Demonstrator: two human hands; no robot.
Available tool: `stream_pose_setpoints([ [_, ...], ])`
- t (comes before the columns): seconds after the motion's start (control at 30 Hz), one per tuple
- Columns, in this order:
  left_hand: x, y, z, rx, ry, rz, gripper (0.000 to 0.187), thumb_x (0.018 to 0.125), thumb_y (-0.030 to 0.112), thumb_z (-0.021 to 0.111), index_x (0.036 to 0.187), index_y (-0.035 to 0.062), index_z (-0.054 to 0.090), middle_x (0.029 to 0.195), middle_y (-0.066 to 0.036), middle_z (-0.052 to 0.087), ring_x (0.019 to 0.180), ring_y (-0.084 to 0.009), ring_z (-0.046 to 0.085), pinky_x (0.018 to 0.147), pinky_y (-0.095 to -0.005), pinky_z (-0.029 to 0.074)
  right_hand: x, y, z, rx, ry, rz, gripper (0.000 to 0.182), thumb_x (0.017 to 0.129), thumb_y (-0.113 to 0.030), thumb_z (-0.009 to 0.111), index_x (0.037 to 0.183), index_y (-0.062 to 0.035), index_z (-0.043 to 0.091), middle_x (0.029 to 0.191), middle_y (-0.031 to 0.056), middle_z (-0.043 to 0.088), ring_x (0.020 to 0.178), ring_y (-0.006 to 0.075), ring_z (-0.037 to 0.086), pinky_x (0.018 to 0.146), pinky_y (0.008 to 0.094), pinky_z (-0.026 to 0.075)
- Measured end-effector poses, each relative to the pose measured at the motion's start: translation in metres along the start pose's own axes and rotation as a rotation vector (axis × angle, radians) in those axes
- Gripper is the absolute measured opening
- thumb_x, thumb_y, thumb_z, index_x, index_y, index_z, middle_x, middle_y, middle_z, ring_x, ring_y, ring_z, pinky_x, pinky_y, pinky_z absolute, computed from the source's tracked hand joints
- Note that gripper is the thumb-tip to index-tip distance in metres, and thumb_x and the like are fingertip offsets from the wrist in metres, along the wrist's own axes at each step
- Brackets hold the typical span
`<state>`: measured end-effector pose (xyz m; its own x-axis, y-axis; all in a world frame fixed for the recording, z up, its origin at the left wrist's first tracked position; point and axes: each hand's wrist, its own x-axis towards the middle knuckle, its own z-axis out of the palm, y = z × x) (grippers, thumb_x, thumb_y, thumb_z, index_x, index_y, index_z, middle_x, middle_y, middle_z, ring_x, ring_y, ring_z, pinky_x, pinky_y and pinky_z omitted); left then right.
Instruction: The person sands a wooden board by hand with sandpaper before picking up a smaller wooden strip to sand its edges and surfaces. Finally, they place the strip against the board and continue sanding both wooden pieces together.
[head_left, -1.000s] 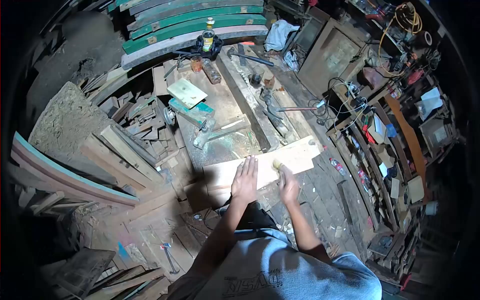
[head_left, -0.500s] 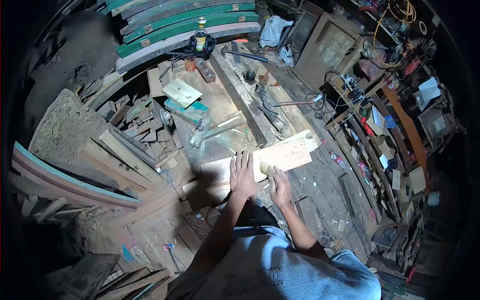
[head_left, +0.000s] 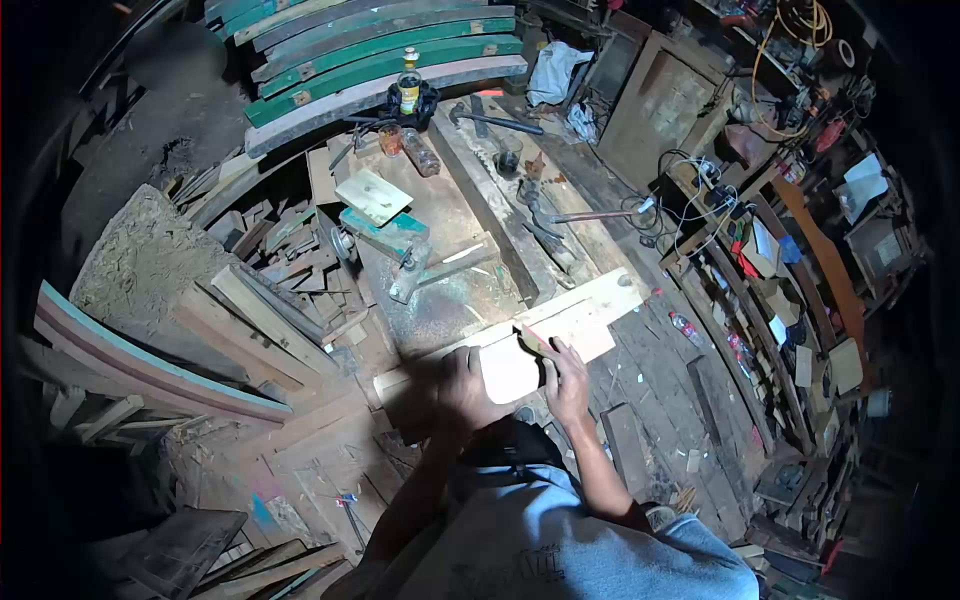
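A pale wooden board (head_left: pixel 511 372) lies tilted in front of my body, its middle brightly lit. My left hand (head_left: pixel 464 392), in shadow and somewhat blurred, grips the board's left part. My right hand (head_left: pixel 567 381) pinches a small folded piece of sandpaper (head_left: pixel 535 342), yellow-green with a reddish edge, above the board's right part. Behind the board runs another light plank (head_left: pixel 590 292) with a hole near its right end.
A hammer (head_left: pixel 500 122), a bottle with a yellow label (head_left: pixel 409 88) and a glass (head_left: pixel 508 158) stand or lie on the workbench (head_left: pixel 460 240). A green block (head_left: pixel 385 232) sits further left. Wood scraps (head_left: pixel 300 262) fill the left side; cables (head_left: pixel 690 190) hang at right.
The board has come nearer my body and tilted. My left hand has gone from lying flat on it to gripping it. My right hand has turned, lifting the sandpaper.
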<state>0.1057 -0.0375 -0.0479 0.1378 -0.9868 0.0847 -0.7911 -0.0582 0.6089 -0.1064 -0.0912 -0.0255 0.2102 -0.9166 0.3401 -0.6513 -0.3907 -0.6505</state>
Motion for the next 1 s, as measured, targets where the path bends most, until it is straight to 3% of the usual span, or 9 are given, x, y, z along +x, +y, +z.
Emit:
stream_pose_setpoints([
  [0.17, 0.008, -0.011, 0.001, -0.027, 0.042, 0.071, 0.111, 0.059, 0.066, 0.098, 0.139, 0.0022, 0.055, 0.126, -0.023, 0.059, 0.12, -0.0459, 0.06, 0.098, -0.0612, 0.051, 0.025, -0.01, -0.041, 0.054, 0.137, -0.044, 0.022, 0.107, 0.002, 0.065, 0.125, 0.0016, 0.078, 0.134, 0.0236, 0.08, 0.134, 0.0423, 0.074, 0.116, 0.0487, 0.056],
  [0.33, 0.034, -0.006, -0.012, 0.037, 0.144, 0.089, 0.113, 0.06, 0.068, 0.097, 0.14, 0.0006, 0.054, 0.126, -0.026, 0.06, 0.116, -0.0485, 0.061, 0.099, -0.0617, 0.05, 0.045, -0.016, -0.058, 0.081, 0.238, 0.005, 0.02, 0.106, 0.003, 0.067, 0.124, 0.0036, 0.077, 0.124, 0.0239, 0.082, 0.12, 0.0423, 0.079, 0.105, 0.048, 0.06],
  [0.5, 0.04, 0.004, -0.021, 0.168, 0.231, 0.039, 0.117, 0.058, 0.071, 0.098, 0.141, 0.0006, 0.053, 0.126, -0.025, 0.061, 0.114, -0.0461, 0.061, 0.096, -0.0601, 0.049, 0.049, -0.022, -0.055, 0.066, 0.178, 0.023, 0.023, 0.106, 0.002, 0.068, 0.126, 0.0028, 0.078, 0.123, 0.0248, 0.081, 0.117, 0.0417, 0.079, 0.103, 0.046, 0.06],
  [0.6, 0.043, 0.005, -0.025, 0.161, 0.134, -0.019, 0.12, 0.058, 0.071, 0.098, 0.144, 0.0007, 0.053, 0.126, -0.023, 0.061, 0.114, -0.0441, 0.061, 0.099, -0.059, 0.049, 0.066, -0.018, -0.051, 0.016, 0.155, -0.044, 0.024, 0.104, 0.002, 0.069, 0.126, 0.0016, 0.078, 0.126, 0.0253, 0.08, 0.12, 0.043, 0.078, 0.106, 0.049, 0.06],
  [0.7, 0.043, -0.013, -0.004, 0.092, 0.268, 0.111, 0.125, 0.061, 0.072, 0.097, 0.152, -0.0006, 0.051, 0.126, -0.022, 0.062, 0.114, -0.0432, 0.061, 0.102, -0.0583, 0.048, 0.095, 0.002, -0.042, -0.118, 0.166, -0.111, 0.025, 0.101, 0.002, 0.07, 0.125, 0.0006, 0.079, 0.127, 0.0255, 0.08, 0.126, 0.0439, 0.075, 0.109, 0.0518, 0.058],
  [0.8, 0.032, -0.013, -0.034, 0.155, 0.16, 0.176, 0.13, 0.062, 0.072, 0.097, 0.159, -0.0015, 0.049, 0.129, -0.024, 0.063, 0.117, -0.0438, 0.062, 0.105, -0.0585, 0.047, 0.106, 0.014, -0.031, -0.199, 0.054, -0.162, 0.034, 0.096, 0.003, 0.07, 0.129, -0.0013, 0.078, 0.133, 0.026, 0.078, 0.13, 0.0451, 0.073, 0.112, 0.0529, 0.056],
  [0.9, 0.015, -0.047, -0.032, 0.122, 0.387, 0.334, 0.132, 0.062, 0.073, 0.098, 0.16, -0.0014, 0.05, 0.134, -0.027, 0.064, 0.12, -0.046, 0.063, 0.105, -0.0603, 0.048, 0.083, 0.001, -0.007, -0.234, -0.144, -0.245, 0.042, 0.096, 0.0, 0.067, 0.136, -0.0062, 0.077, 0.14, 0.0237, 0.077, 0.135, 0.0404, 0.072, 0.114, 0.0504, 0.057],
  [0.97, 0.015, -0.022, -0.062, -0.019, 0.214, 0.165, 0.098, 0.06, 0.047, 0.104, 0.137, 0.0034, 0.063, 0.125, -0.025, 0.068, 0.11, -0.0479, 0.068, 0.097, -0.0582, 0.054, 0.059, -0.008, -0.005, -0.134, -0.386, -0.484, 0.042, 0.098, -0.002, 0.063, 0.138, -0.0049, 0.075, 0.143, 0.0204, 0.076, 0.139, 0.038, 0.07, 0.119, 0.0481, 0.055],
  [1.0, 0.014, -0.023, -0.062, -0.033, 0.237, 0.176, 0.095, 0.059, 0.046, 0.105, 0.135, 0.0038, 0.064, 0.123, -0.025, 0.069, 0.108, -0.0475, 0.069, 0.095, -0.0572, 0.055, 0.062, -0.004, -0.009, -0.124, -0.436, -0.523, 0.041, 0.099, -0.004, 0.063, 0.138, -0.0061, 0.076, 0.143, 0.0181, 0.076, 0.139, 0.0363, 0.07, 0.119, 0.0472, 0.055],
])
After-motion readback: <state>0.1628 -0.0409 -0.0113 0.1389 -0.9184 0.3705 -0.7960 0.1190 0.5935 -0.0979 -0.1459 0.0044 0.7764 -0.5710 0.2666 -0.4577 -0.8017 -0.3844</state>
